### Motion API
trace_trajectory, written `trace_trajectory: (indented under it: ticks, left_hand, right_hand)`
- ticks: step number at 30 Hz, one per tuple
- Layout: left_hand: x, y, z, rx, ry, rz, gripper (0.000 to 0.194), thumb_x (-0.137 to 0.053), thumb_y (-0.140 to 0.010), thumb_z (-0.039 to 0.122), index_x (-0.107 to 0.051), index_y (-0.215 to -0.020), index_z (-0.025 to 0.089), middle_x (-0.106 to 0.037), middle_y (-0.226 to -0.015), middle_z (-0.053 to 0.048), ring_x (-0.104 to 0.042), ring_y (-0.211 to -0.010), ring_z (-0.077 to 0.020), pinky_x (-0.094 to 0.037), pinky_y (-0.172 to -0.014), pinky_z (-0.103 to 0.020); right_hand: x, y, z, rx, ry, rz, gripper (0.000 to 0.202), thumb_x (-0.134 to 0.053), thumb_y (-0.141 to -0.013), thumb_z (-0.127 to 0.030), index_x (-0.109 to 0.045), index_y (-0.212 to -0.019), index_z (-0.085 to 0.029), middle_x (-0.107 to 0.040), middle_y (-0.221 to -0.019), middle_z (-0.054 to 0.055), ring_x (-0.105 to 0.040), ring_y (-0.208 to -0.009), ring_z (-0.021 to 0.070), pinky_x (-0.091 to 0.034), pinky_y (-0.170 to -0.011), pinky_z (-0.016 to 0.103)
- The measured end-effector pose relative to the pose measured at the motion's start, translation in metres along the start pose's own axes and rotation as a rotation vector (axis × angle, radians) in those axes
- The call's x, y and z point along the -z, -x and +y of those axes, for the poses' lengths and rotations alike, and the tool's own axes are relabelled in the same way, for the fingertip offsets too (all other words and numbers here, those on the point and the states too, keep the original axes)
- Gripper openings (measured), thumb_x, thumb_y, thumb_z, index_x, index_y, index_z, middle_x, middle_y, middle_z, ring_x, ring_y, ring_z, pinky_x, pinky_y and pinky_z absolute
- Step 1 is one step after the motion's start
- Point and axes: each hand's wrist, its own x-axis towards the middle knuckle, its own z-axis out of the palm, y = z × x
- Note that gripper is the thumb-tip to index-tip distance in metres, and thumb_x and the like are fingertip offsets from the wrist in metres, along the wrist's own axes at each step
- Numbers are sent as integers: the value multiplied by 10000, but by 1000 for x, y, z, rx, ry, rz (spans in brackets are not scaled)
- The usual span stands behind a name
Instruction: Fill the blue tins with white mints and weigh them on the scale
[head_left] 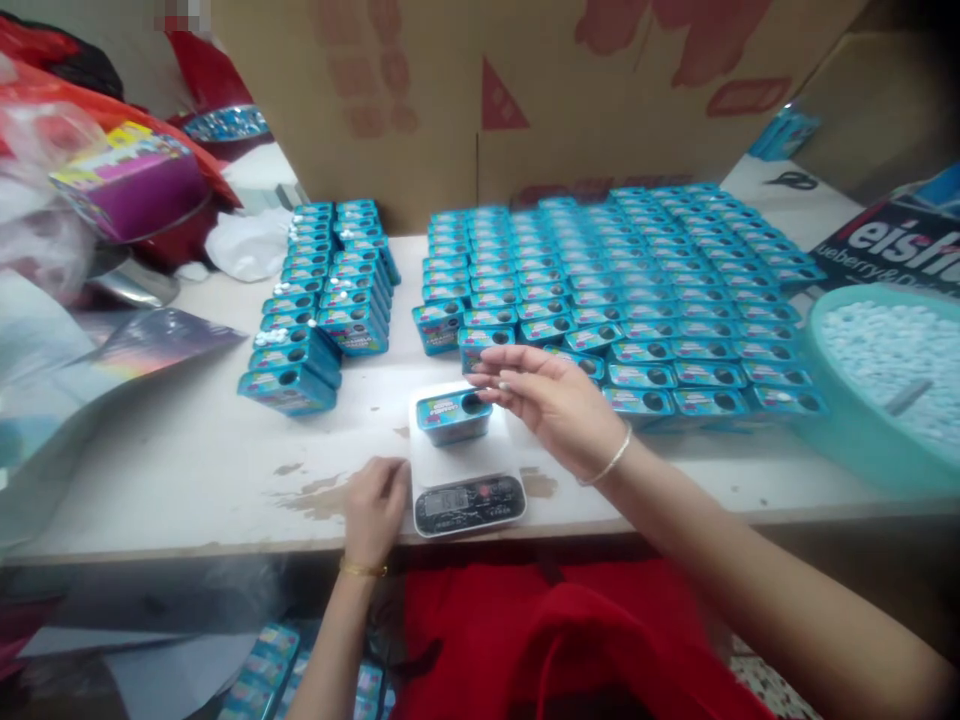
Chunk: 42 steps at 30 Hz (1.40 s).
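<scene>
A white digital scale (457, 465) lies near the table's front edge, with one small blue box (452, 418) standing on its plate. The box has a dark round opening at its right end. My right hand (551, 400) hovers just above and right of that opening, thumb and fingers brought near each other; whether something small sits between the fingertips is too small to tell. My left hand (376, 503) rests on the table against the scale's left side, fingers curled, and what they hold, if anything, is hidden.
Rows of blue boxes (645, 350) stand behind and right of the scale, a smaller group (289, 385) to the left. A teal basin (817, 420) of white pellets sits at the right. Behind rises a large cardboard box (420, 100).
</scene>
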Motion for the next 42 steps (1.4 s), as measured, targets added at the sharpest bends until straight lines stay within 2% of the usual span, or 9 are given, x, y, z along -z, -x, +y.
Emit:
trace_trajectory:
  ticks: [12, 18, 24, 27, 29, 31, 34, 38, 42]
  left_hand:
    - [0, 1, -1, 9, 3, -12, 187, -475, -918, 293, -595, -828, 181, -586, -766, -22, -523, -723, -149, -388, -698, -292]
    - [0, 1, -1, 17, -9, -10, 196, -472, -918, 296, -595, -821, 179, -582, -758, -24, -520, -715, -152, -382, -690, -295]
    - [0, 0, 0, 20, -11, -9, 198, -468, -915, 296, -601, -825, 180, -590, -760, -30, -528, -719, -154, -395, -694, -300]
    - [0, -2, 1, 26, -3, -9, 201, -471, -914, 299, -601, -815, 181, -591, -751, -29, -530, -714, -151, -403, -689, -300]
    - [1, 0, 3, 45, 32, 42, 195, -478, -912, 303, -597, -816, 181, -593, -762, -30, -540, -731, -150, -421, -705, -295]
    - [3, 12, 7, 114, 78, 184, 179, -492, -907, 311, -593, -843, 177, -599, -794, -31, -554, -756, -148, -441, -730, -291]
    - [6, 49, 19, 317, 145, 326, 170, -493, -910, 315, -589, -874, 179, -592, -790, -19, -557, -735, -137, -456, -724, -280]
    - [5, 109, 35, 417, 219, 58, 207, -455, -928, 299, -610, -849, 188, -598, -751, -17, -566, -709, -135, -470, -697, -268]
    - [-11, 131, 32, 374, 232, -263, 236, -466, -917, 329, -630, -1011, 186, -648, -958, -76, -609, -903, -181, -492, -840, -325]
  right_hand:
    - [-12, -5, -2, -100, 113, -60, 108, -538, -843, -118, -611, -919, -139, -643, -943, 69, -626, -1009, 185, -597, -695, 266]
    - [-13, -5, -2, -146, 230, -111, 155, -488, -868, -102, -609, -957, -139, -599, -1074, 72, -678, -759, 138, -593, -578, 241]
    - [-10, -11, -1, -60, 232, -126, 149, -515, -862, -132, -601, -982, -146, -617, -965, 56, -671, -746, 122, -572, -612, 220]
    - [-2, -5, -4, 13, 210, -120, 174, -589, -845, -229, -598, -1001, -153, -615, -879, 35, -641, -689, 106, -514, -529, 182]
    - [9, 6, -4, 9, 183, -102, 229, -635, -823, -290, -602, -1009, -162, -601, -828, 18, -593, -622, 86, -430, -443, 155]
    - [24, 20, 2, -64, 145, -56, 248, -665, -801, -320, -617, -989, -166, -575, -787, 1, -535, -574, 65, -351, -399, 142]
    - [53, 45, 20, -253, 80, 68, 225, -697, -772, -321, -645, -926, -165, -530, -741, -12, -465, -544, 47, -302, -385, 138]
    - [89, 73, 47, -397, 10, 206, 192, -712, -760, -319, -669, -872, -169, -517, -731, -1, -445, -553, 53, -321, -384, 134]
    - [106, 85, 61, -399, 6, 263, 175, -723, -744, -317, -678, -849, -184, -521, -721, 4, -467, -560, 71, -373, -388, 147]
